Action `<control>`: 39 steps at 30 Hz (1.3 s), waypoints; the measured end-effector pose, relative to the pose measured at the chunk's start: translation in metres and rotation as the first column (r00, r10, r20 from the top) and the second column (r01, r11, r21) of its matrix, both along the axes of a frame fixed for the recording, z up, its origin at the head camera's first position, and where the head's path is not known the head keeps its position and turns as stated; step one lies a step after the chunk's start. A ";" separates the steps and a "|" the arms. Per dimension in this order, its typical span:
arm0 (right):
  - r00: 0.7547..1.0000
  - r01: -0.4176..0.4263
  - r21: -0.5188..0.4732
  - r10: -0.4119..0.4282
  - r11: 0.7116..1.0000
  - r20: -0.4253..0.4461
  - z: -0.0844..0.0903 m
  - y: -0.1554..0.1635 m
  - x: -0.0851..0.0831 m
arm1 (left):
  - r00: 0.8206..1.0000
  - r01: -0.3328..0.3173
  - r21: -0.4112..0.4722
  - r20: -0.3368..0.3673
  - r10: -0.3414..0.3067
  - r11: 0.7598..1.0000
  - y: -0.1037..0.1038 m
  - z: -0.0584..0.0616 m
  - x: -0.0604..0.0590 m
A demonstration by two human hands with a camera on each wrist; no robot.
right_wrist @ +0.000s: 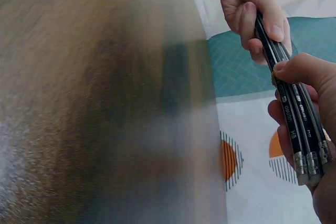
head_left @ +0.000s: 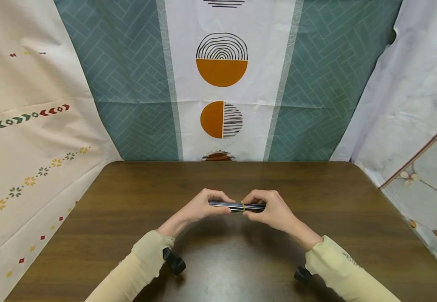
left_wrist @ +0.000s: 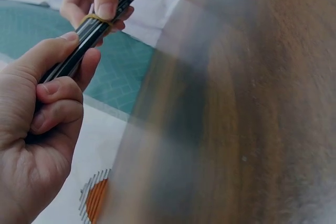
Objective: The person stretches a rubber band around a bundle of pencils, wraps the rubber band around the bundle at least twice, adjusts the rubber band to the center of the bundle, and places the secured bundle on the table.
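A bundle of black pencils point(head_left: 237, 206) is held level above the middle of the table point(head_left: 109, 218), clear of the wood. The left end is gripped by the left hand point(head_left: 207, 206): the thumb point(left_wrist: 50, 53) is laid along the top of the shafts and the other fingers point(left_wrist: 55, 100) are curled under and around them. The right end is gripped by the right hand point(head_left: 269, 209), its thumb point(right_wrist: 294, 69) pressed onto the bundle just where a yellowish rubber band point(head_left: 243, 206) is wrapped around it, and the remaining fingers are curled beneath. The band sits right of the middle of the pencils, touching the right thumb. In the right wrist view three metal ferrules point(right_wrist: 310, 163) are seen side by side at the near end, with pale lettering along the shafts. Both hands are close together, with a short stretch of pencils bare between them. Cream sleeves point(head_left: 143, 264) are seen on the near forearms. Beyond the far edge a patterned cloth point(head_left: 222, 84) with orange half-circles is hung, flanked by pale cloths left and right.
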State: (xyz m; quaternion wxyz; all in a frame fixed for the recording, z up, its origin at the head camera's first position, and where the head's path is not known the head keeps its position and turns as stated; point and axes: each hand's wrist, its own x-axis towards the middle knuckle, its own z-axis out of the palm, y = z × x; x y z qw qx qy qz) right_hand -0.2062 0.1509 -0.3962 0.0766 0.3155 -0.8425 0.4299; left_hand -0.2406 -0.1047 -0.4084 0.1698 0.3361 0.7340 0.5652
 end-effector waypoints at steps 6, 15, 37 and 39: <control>0.993 0.080 0.084 -0.072 0.993 -0.094 -0.005 -0.003 0.002 | 0.999 -0.008 -0.014 0.044 0.009 1.000 0.003 -0.003 0.002; 0.980 0.122 0.156 -0.095 0.980 -0.174 -0.002 0.000 0.001 | 0.999 -0.019 -0.022 0.038 0.019 1.000 0.005 0.000 0.001; 1.000 0.004 0.143 -0.003 0.990 -0.007 0.002 0.011 -0.009 | 0.999 -0.029 -0.041 0.021 0.030 0.999 0.004 -0.008 -0.004; 0.999 0.001 0.142 -0.007 0.990 0.041 0.004 0.016 -0.012 | 0.999 -0.044 -0.053 0.021 0.046 0.998 0.002 -0.008 -0.006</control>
